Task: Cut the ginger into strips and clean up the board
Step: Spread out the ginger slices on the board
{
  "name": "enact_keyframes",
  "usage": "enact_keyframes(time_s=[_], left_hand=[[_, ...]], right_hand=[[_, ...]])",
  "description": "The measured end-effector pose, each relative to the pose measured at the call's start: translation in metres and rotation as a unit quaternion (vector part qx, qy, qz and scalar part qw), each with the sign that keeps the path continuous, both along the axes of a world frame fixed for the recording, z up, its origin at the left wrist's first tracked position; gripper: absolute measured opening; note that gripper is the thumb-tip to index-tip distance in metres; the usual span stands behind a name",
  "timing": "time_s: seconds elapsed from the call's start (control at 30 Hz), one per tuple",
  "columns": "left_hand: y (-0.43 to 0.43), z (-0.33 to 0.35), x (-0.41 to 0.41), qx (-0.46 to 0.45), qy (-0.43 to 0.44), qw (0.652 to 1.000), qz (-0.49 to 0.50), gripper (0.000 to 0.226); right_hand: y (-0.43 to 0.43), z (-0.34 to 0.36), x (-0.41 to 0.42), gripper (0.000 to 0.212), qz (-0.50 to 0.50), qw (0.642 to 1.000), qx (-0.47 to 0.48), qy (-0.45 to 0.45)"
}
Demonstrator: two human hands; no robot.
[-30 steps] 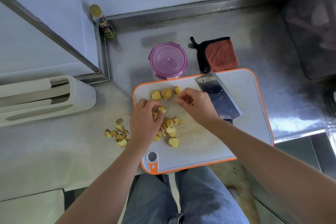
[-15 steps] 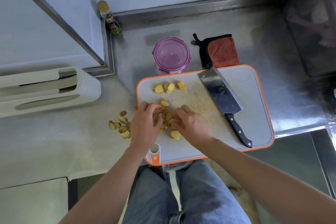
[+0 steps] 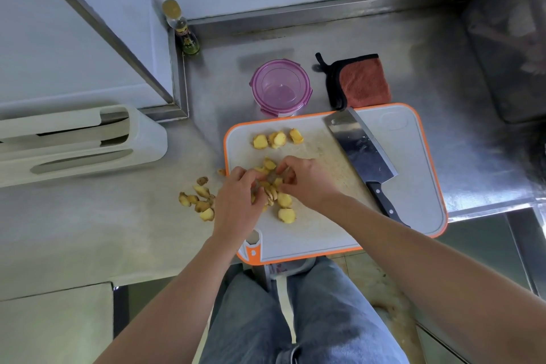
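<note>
Lying in a loose heap, the ginger slices [image 3: 284, 200] are sitting on the near-left part of the cutting board [image 3: 413, 186]. The left hand [image 3: 236, 198] is curling its fingers around the heap from the left, and the right hand [image 3: 307, 183] is pinching slices from the right with bent fingertips. Three more slices [image 3: 277, 139] are resting farther along the board. The cleaver [image 3: 362, 151] is lying flat to the right. Ginger scraps [image 3: 201, 199] are sitting on the counter [image 3: 118, 230] just left of the board. A purple container [image 3: 280, 87] and a cloth [image 3: 362, 81] are standing beyond it.
</note>
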State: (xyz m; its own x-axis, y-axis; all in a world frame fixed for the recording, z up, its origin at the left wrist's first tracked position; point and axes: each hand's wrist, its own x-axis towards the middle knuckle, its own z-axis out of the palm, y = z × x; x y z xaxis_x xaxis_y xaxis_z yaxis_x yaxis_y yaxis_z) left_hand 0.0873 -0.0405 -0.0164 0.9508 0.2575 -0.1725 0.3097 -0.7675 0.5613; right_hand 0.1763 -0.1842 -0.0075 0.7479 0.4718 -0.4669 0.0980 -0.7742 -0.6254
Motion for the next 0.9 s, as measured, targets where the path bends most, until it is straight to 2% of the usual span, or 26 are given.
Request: enact_keyframes(time_s=[0.27,0.37,0.5,0.6,0.7,0.9], left_hand=[[0.001,0.001,-0.001,-0.003,0.001,1.0,-0.005,0.014],[0.002,0.001,-0.001,-0.009,0.0,1.0,-0.002,0.016],[0.003,0.002,-0.001,-0.022,-0.008,1.0,0.0,0.019],[0.003,0.001,-0.001,-0.025,-0.01,1.0,0.002,0.02],[0.002,0.001,-0.001,-0.019,-0.01,1.0,0.001,0.022],[0.0,0.002,0.0,-0.017,-0.014,1.0,-0.006,0.021]], right_hand=[[0.006,0.004,0.001,0.018,0.086,0.991,-0.063,-0.08],[0.003,0.004,0.0,0.014,0.042,0.998,-0.016,-0.048],[-0.011,0.015,0.005,0.015,-0.062,0.995,0.066,0.043],[-0.02,0.019,0.004,0.015,-0.047,0.99,0.052,0.119],[-0.017,0.015,-0.005,0.017,-0.001,0.995,-0.004,0.101],[-0.014,0.012,-0.009,0.017,0.005,0.999,-0.005,0.047]])
